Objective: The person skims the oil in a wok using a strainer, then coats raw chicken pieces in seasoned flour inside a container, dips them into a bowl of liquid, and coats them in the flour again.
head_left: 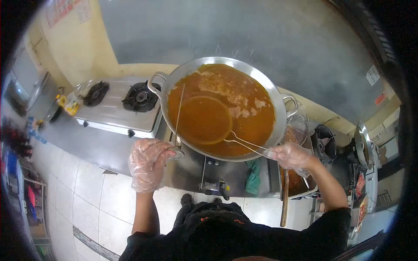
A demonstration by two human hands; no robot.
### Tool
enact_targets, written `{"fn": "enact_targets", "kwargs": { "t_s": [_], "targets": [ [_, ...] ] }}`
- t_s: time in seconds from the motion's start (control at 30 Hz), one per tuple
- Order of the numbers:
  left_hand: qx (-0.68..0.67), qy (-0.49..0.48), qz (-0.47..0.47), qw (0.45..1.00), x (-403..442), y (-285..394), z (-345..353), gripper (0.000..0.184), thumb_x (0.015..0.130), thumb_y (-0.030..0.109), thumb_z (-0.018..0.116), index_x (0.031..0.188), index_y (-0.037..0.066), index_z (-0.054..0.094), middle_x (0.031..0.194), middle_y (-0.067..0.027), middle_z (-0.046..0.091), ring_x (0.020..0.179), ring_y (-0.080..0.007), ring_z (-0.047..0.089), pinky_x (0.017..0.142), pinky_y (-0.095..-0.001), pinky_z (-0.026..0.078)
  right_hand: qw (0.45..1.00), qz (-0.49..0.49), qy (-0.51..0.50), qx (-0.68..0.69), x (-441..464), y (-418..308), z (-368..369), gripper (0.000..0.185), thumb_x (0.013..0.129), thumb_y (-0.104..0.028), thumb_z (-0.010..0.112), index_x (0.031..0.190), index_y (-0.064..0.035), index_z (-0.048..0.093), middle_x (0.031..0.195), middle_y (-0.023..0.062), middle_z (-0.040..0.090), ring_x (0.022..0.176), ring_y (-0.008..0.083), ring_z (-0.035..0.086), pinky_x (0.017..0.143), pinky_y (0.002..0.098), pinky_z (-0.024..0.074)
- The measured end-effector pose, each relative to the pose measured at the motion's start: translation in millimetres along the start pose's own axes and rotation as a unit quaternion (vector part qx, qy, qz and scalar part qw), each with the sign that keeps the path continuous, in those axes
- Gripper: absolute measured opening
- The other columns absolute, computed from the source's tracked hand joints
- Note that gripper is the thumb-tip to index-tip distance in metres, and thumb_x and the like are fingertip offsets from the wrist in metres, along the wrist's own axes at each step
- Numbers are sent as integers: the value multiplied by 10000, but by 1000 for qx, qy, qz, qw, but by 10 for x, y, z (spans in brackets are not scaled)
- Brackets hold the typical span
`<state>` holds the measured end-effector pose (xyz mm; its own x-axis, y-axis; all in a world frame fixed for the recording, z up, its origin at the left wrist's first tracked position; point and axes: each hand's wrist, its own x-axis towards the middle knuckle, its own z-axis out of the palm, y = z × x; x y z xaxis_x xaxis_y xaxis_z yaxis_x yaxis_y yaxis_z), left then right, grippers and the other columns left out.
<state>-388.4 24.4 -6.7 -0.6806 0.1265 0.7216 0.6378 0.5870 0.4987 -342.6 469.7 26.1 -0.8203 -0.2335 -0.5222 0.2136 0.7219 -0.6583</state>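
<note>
silver metal forms the big wide pan [282, 115] before the person, its loop handles at ten and three o'clock. brown liquid [259, 130] fills most of it, pale froth [246, 112] spread from twelve round to three. a round utensil [204, 119] shows through the liquid, toward eight. the wire handle [252, 141] reaches its edge, and at four o'clock the plastic-gloved right hand [291, 156] is closed round that handle. at eight, the left hand [150, 163], gloved too, pinches the lower end of a thin metal rod [179, 113] that slants over the rim. between four and five sits a tray [312, 190] of brownish contents i can't make out. a two-burner stove [111, 118] stands at nine on the grey counter [100, 145], a green cloth [253, 176] lies at five, white tiles [115, 195] cover the floor at seven, and a grey panel [244, 30] lines the wall at twelve.
</note>
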Motion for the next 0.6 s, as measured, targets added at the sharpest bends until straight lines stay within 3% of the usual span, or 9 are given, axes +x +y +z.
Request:
{"fn": "enact_targets", "kwargs": {
  "t_s": [0.07, 0.13, 0.17, 0.27, 0.4, 0.47, 0.53, 0.57, 0.6],
  "targets": [
    [3, -1, -2, 1000, -21, 15, 35, 219, 694, 153, 865, 885, 104, 769, 901, -59, 692, 879, -265, 644, 771, -395, 526, 999, -24, 10, -40, 26, -145, 131, 338, 1063, -301, 572, 1299, -82, 677, 720, -60, 516, 589, 63, 488, 523, 270, 421],
    [12, 1, -4, 1000, -27, 86, 37, 219, 691, 148, 866, 882, 101, 769, 900, -63, 694, 881, -266, 646, 770, -396, 528, 994, -40, 84, -55, 85, -222, 246, 285, 1071, -282, 525, 1209, -97, 692, 785, 106, 694, 652, 186, 598, 639, 369, 507],
    [8, 8, -8, 1000, -29, 142, 36, 213, 691, 139, 865, 878, 99, 770, 905, -68, 698, 881, -268, 649, 768, -395, 529, 992, -32, 65, -99, 2, -233, 212, 297, 1070, -266, 518, 1248, -101, 690, 765, 110, 676, 637, 182, 593, 647, 364, 505],
    [20, 10, -8, 1000, -7, 261, -34, 205, 695, 129, 865, 875, 94, 772, 916, -75, 706, 880, -271, 653, 766, -393, 532, 999, 14, 33, 17, -292, 153, 113, 325, 1068, -275, 524, 1315, -120, 666, 699, 75, 608, 618, 148, 573, 632, 339, 498],
    [4, -18, -27, 999, 5, 451, 56, 214, 701, 125, 868, 889, 81, 776, 928, -85, 710, 878, -273, 658, 762, -391, 535, 997, 29, 71, -33, -417, 20, 255, 349, 1069, -311, 532, 1358, -159, 653, 661, 80, 550, 611, 155, 555, 645, 332, 507],
    [34, -21, -22, 999, 0, 591, 67, 222, 697, 126, 875, 890, 76, 779, 921, -95, 706, 875, -272, 660, 757, -395, 539, 996, 27, 66, -48, -617, 94, 167, 323, 1065, -318, 547, 1281, -128, 694, 693, 58, 579, 608, 155, 548, 638, 336, 500],
    [-4, -2, -38, 999, -72, 630, 134, 212, 698, 120, 876, 882, 78, 781, 913, -100, 703, 885, -270, 659, 766, -396, 539, 994, -72, 70, 47, -850, 462, 80, 303, 1060, -318, 564, 1191, -87, 711, 719, -9, 593, 615, 111, 535, 601, 305, 477],
    [-5, -9, -40, 999, -89, 668, 154, 212, 698, 120, 876, 882, 78, 781, 913, -100, 703, 885, -270, 659, 766, -396, 539, 996, 36, 58, 65, -1045, 500, -10, 300, 1050, -321, 586, 1139, -64, 712, 719, -62, 580, 617, 76, 519, 571, 278, 459],
    [7, -28, -32, 999, -92, 711, 169, 197, 718, 98, 861, 895, 71, 779, 930, -83, 699, 907, -257, 651, 794, -388, 530, 995, 41, 56, 71, -1203, 562, -29, 300, 1050, -321, 586, 1139, -64, 712, 719, -62, 580, 617, 76, 519, 571, 278, 459]
  ]
}}
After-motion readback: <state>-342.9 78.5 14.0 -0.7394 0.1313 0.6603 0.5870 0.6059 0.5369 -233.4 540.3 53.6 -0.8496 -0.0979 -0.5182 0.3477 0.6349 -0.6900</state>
